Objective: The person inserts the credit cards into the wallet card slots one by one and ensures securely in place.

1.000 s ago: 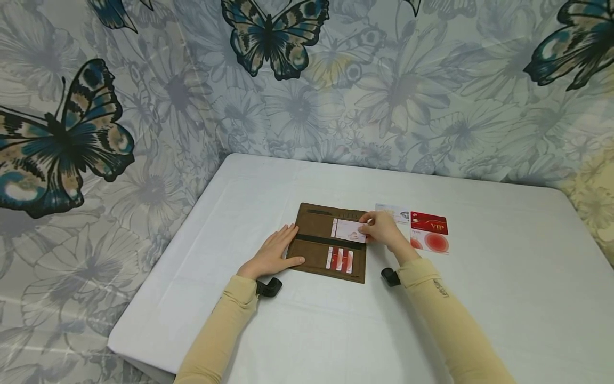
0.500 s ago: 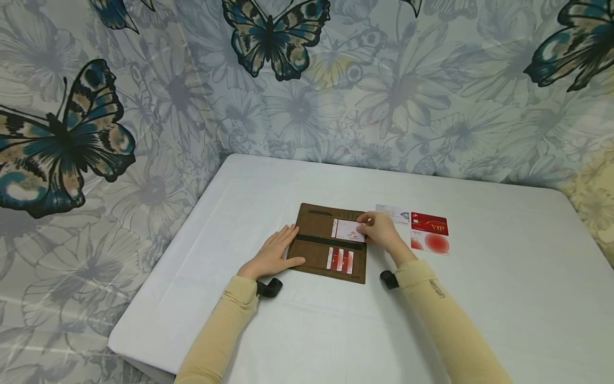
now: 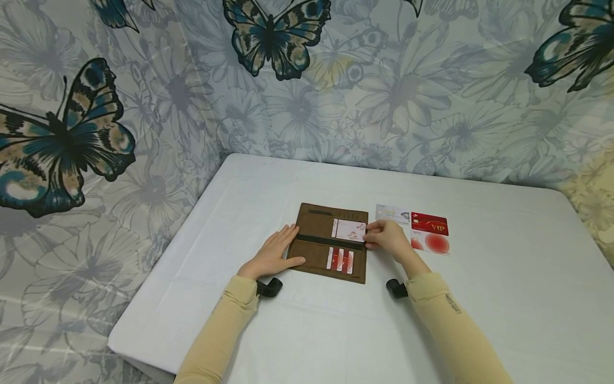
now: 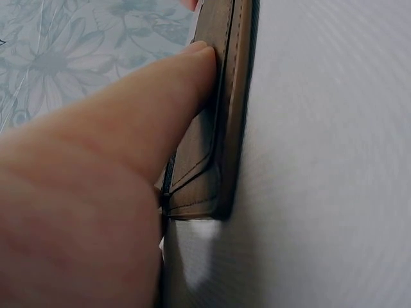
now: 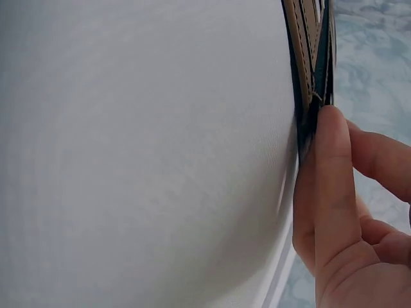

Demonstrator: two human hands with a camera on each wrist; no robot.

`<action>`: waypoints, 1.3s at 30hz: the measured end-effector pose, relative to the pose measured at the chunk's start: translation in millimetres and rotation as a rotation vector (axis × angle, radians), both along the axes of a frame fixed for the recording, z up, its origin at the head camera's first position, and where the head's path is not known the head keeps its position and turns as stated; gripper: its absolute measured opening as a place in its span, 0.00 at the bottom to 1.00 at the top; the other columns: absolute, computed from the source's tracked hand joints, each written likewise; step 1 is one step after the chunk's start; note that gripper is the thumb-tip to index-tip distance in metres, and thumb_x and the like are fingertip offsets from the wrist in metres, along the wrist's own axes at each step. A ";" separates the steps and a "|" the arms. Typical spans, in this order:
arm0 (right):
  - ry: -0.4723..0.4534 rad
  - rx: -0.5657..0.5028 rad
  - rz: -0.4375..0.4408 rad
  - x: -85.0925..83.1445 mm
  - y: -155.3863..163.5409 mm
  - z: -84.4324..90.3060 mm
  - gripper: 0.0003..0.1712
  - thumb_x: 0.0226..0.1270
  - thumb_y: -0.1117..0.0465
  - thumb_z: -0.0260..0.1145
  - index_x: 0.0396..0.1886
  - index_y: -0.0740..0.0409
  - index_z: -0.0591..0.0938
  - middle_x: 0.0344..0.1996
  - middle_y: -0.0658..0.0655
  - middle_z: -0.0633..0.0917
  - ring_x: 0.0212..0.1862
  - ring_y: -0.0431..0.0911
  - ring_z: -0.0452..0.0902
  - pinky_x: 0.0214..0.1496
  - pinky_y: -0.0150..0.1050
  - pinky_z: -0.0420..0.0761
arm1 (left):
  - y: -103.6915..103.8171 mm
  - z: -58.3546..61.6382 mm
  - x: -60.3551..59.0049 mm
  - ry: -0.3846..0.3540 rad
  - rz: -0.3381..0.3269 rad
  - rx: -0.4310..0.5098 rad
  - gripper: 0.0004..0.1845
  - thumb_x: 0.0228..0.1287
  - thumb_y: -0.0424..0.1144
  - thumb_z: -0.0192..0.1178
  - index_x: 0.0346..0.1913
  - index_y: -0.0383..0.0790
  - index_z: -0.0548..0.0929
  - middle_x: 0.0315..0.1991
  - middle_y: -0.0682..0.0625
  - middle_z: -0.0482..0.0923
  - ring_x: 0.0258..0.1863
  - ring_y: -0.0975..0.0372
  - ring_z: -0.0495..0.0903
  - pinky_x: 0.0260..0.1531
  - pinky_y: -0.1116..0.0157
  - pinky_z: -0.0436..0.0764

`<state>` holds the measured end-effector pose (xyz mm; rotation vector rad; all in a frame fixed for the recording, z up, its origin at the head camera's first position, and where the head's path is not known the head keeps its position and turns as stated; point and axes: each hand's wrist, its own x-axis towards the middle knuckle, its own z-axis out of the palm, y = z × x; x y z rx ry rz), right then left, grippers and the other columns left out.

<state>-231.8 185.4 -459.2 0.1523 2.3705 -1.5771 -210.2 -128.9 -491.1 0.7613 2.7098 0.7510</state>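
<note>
A brown wallet (image 3: 312,218) lies spread flat on the white table. A pale card (image 3: 349,230) with a small print sits in its upper half, and several red and white cards (image 3: 340,260) stick out of slots in the lower half. My left hand (image 3: 273,253) rests on the wallet's left side, fingers extended; its thumb (image 4: 186,70) presses the wallet's edge in the left wrist view. My right hand (image 3: 390,240) is at the wallet's right edge, beside the pale card. Its thumb (image 5: 334,173) touches the edge in the right wrist view; some fingertips are hidden.
Right of the wallet lie a red VIP card (image 3: 429,224), a white card with a red circle (image 3: 430,241) and a pale card (image 3: 390,212), partly behind my right hand. The table's (image 3: 288,330) far edge meets a butterfly-patterned wall covering (image 3: 297,112).
My right hand has drawn back to the right from the pale card's surface to the wallet's right edge, uncovering the card's right end. The left hand stays in place.
</note>
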 end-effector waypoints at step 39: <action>0.036 0.049 0.209 -8.8 -26.0 10.6 0.18 0.58 0.71 0.64 0.46 0.79 0.74 0.31 0.61 0.79 0.32 0.46 0.80 0.39 0.40 0.81 | -0.7 0.6 -1.7 -0.011 0.000 -0.010 0.46 0.63 0.59 0.53 0.74 0.42 0.43 0.73 0.48 0.38 0.71 0.60 0.35 0.66 0.59 0.36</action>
